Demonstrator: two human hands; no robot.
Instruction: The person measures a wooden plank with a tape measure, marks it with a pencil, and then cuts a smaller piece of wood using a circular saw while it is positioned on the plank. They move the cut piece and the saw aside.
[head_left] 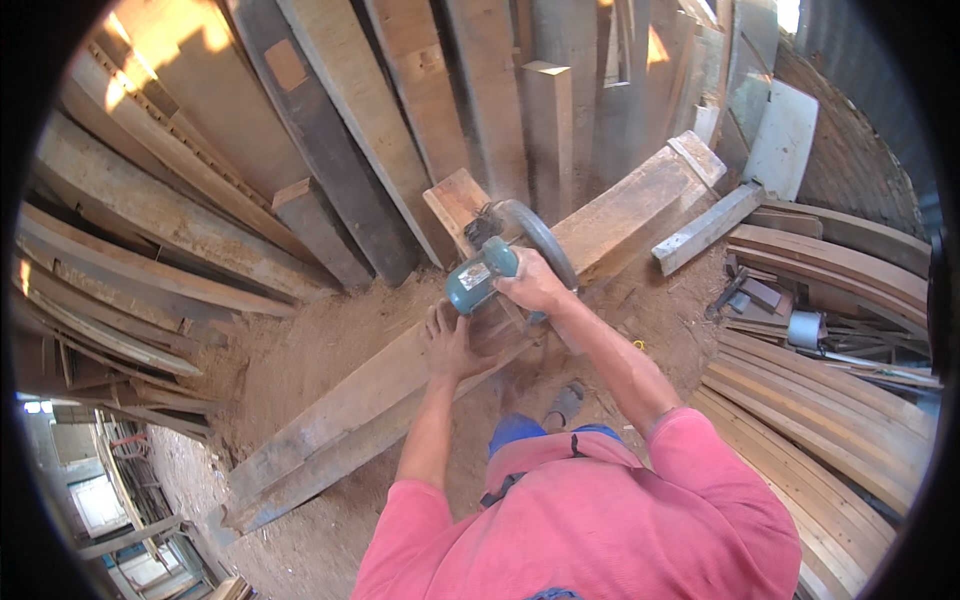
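My right hand (535,284) is wrapped round the handle of a teal circular saw (468,288). The saw's grey, round blade guard (545,240) stands on the far side of that hand. Under the saw, a long, thick wooden beam (345,400) runs slantwise from lower left to upper right. On the beam, close beside the saw's motor end, my left hand (455,348) lies with its fingers spread. The cutting edge of the blade is hidden from here. A short wooden block (458,203) sticks out just beyond the saw.
Tall planks (390,130) lean in a row at the back, with more boards (130,190) curving along the left. Stacked lumber (820,430) lies at the right, below a grey metal can (805,328). Sawdust (275,360) covers the ground; my sandalled foot (568,400) stands near the beam.
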